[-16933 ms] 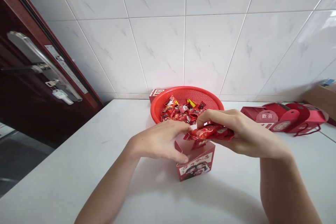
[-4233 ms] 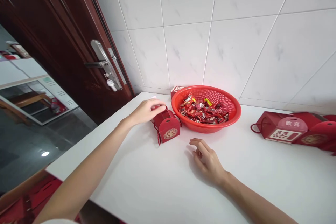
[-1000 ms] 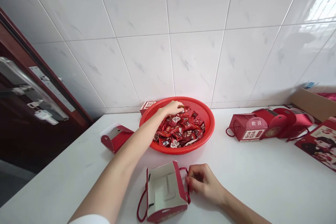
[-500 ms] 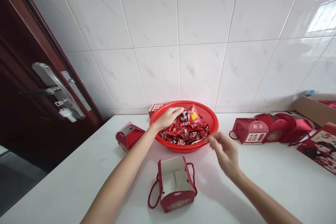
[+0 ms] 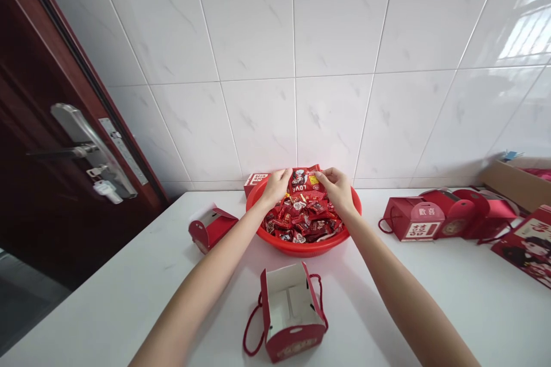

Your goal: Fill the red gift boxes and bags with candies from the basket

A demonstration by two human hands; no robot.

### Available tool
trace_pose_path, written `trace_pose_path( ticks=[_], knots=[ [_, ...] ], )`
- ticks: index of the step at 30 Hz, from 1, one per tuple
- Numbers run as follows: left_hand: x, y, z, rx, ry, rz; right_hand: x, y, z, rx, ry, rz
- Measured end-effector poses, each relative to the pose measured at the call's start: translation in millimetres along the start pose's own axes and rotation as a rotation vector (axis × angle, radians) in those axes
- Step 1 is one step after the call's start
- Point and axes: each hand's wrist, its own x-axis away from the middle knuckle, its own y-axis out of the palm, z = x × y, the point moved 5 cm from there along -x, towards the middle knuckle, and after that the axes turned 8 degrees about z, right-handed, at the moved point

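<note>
A red plastic basket (image 5: 301, 249) holds many small red-wrapped candies (image 5: 301, 221). Above its back part, a larger red candy packet (image 5: 303, 180) marked LOVE is stretched between both hands. My left hand (image 5: 276, 186) pinches the packet's left side, and my right hand (image 5: 336, 186) pinches its right side. In front of the basket stands an open red gift box (image 5: 295, 344) with a white inside and red cord handles; no candy shows in it.
Another red box (image 5: 210, 226) lies left of the basket, and a red and white one (image 5: 255, 182) is behind it. Several closed red boxes (image 5: 415, 219) stand at the right, near a printed red packet (image 5: 529, 246) and a cardboard carton (image 5: 505, 182). A door (image 5: 43, 126) is at the left.
My right hand has moved up and left from the basket's right front edge and taken hold of the packet. The packet has been lifted slightly and now spans both hands.
</note>
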Motion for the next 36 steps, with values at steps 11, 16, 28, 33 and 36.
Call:
trace_pose_path(
  ticks=[11,16,28,33,36],
  knots=[
    [-21.6,28.0,-17.3,-0.341,0.131,-0.194,0.5,-16.5,8.0,0.027,0.022,0.203],
    [16.5,80.4,4.1,-0.410,0.450,-0.742,-2.6,-16.6,6.6,0.017,0.011,0.203],
    [-21.2,67.0,-13.8,-0.102,0.114,-0.467,-17.2,-29.3,9.8,0.046,0.053,0.179],
    [-21.5,56.1,-12.3,0.062,0.008,-0.454,-20.2,-35.8,16.6,0.162,0.082,0.079],
    [-20.1,55.4,-4.7,0.122,-0.020,-0.482,-17.6,-29.3,26.4,0.191,0.141,-0.046]
  ],
)
